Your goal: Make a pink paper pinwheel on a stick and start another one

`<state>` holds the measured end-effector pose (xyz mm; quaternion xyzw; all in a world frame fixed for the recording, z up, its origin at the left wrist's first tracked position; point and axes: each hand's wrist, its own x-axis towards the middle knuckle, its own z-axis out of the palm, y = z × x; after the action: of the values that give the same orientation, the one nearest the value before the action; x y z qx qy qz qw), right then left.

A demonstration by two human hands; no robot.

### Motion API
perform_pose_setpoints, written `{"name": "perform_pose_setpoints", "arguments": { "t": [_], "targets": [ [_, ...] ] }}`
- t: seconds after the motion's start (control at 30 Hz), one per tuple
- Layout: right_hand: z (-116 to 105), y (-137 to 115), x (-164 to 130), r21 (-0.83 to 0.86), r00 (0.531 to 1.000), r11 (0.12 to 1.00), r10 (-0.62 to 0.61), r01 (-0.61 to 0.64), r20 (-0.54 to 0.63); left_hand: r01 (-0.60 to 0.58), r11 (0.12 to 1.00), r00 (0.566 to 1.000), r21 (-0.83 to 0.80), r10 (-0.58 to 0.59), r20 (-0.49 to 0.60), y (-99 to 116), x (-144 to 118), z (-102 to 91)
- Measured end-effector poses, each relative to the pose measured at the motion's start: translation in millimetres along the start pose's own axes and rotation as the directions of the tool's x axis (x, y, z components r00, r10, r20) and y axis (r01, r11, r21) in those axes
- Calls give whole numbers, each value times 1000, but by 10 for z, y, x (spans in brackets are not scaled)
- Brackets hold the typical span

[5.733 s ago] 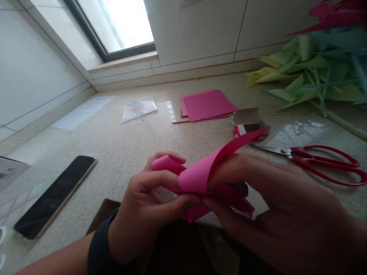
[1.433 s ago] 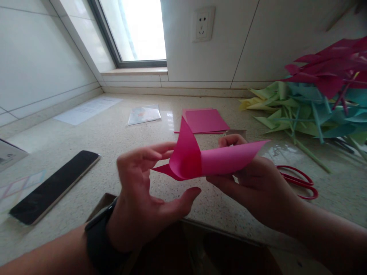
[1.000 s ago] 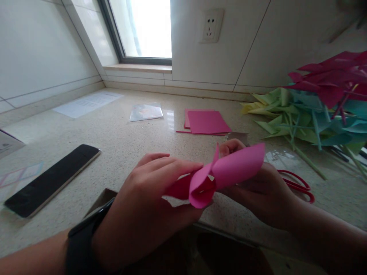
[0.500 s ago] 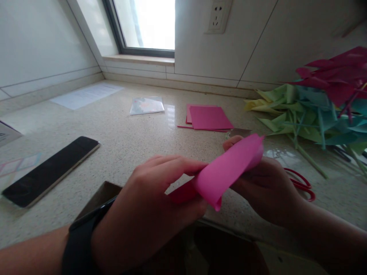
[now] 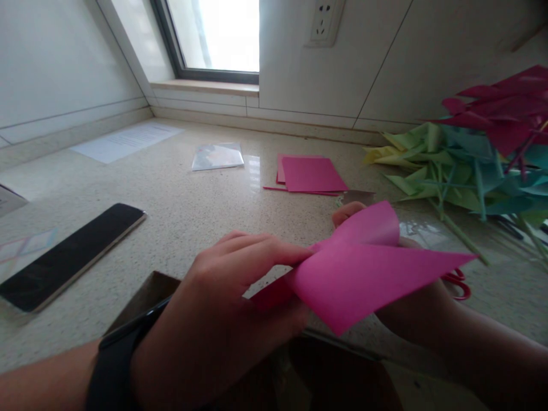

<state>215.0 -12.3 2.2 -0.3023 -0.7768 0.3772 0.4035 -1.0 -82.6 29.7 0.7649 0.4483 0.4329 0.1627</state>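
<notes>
While the left hand pinches the pink paper at its middle, the right hand grips it from behind, mostly hidden. It hangs above the counter, scissors just beyond, phone far left.

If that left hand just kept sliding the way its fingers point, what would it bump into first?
Probably the pink paper it already pinches: the left hand points right, into the folds. Behind those sits the right hand, mostly hidden, though depth is hard to judge.

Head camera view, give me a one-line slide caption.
Both hands, left hand and right hand, hold a folded pink paper above the speckled counter.
</notes>
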Motion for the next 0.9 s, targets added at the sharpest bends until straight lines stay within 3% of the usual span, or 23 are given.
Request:
{"name": "perform_pose_setpoints", "arguments": {
  "t": [0.37,0.6,0.77,0.9],
  "targets": [
    [32,-124,6,-56,998,998,-28,25,-62,38,998,999,-50,-36,39,-3,7,28],
    [37,-169,0,-101,977,987,-139,123,-164,-51,998,998,-47,52,19,-28,4,35],
    [103,-187,-35,46,977,996,-68,79,-200,-56,997,998,-55,56,-11,-34,-10,54],
    [148,-167,-15,118,968,992,-10,41,-250,22,999,1000,-40,-21,22,-41,-32,60]
  ]
}}
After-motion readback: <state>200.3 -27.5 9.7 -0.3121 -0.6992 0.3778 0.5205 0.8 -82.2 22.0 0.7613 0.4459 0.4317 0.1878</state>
